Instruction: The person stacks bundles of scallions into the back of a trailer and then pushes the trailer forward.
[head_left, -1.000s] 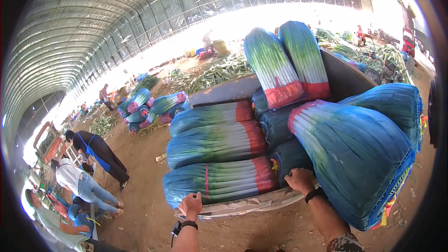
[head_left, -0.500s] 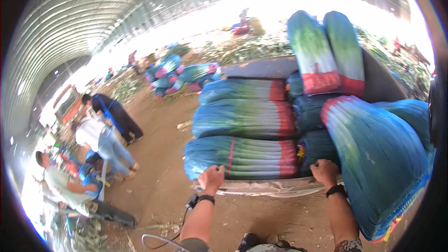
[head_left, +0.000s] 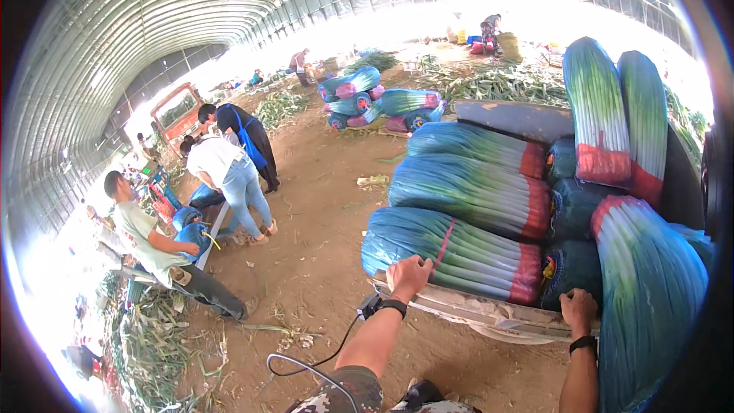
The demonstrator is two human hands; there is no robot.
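Note:
Large bundles of long green onions in blue and red mesh bags fill the bed of a cart [head_left: 489, 311] in front of me. My left hand [head_left: 409, 278] is closed over the cart's near edge, beside the nearest lying onion bundle [head_left: 459, 251], which has a pink band across it. Farther right, my right hand [head_left: 579, 310] is curled closed at the same edge, by a dark blue bag end [head_left: 572, 268]. A big onion bundle [head_left: 642, 298] slants down past the right side of that hand. Both hands' fingertips are partly hidden.
Two onion bundles [head_left: 600, 118] stand upright at the cart's far right. On the dirt floor [head_left: 321, 214], more bagged bundles [head_left: 382, 103] are piled ahead. People [head_left: 229, 168] work at a low bench on the left, near loose leaves [head_left: 153, 336]. A cable [head_left: 306, 367] runs by my left arm.
My view has swung left, so the cart and bundles sit farther right in the picture. Both hands remain at the cart's near edge.

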